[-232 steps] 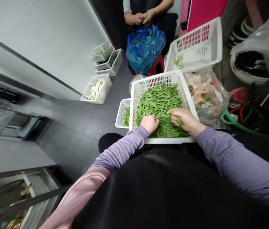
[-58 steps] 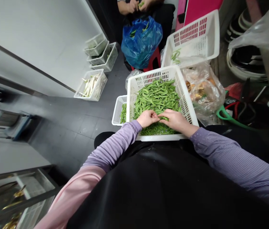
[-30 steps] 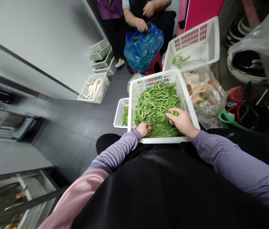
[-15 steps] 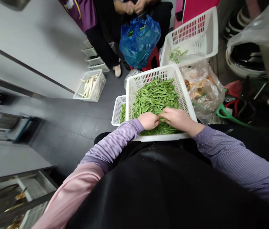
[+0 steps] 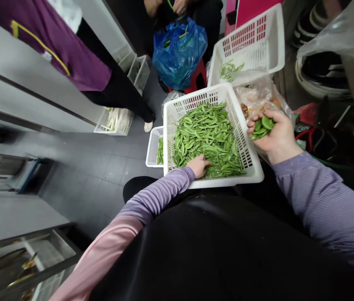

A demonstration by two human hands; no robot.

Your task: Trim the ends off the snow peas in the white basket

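A white plastic basket in front of my lap holds a heap of flat green pods that look like snow peas. My left hand rests at the near side of the heap, a finger stretched out against the pods and nothing visibly held. Past the basket's right rim, my right hand is raised palm up, its fingers curled around a small handful of snow peas. A clear plastic bag with brownish scraps lies just beyond that hand.
A second white basket with a few pods stands behind. A co-worker sits by a blue bag; another person in a purple garment stands at left. A small basket and a basket of white stalks sit on the floor.
My right hand has left the heap and moved right, out over the rim, with a handful of snow peas. My left hand stays in the basket. The person in purple has come further into view.
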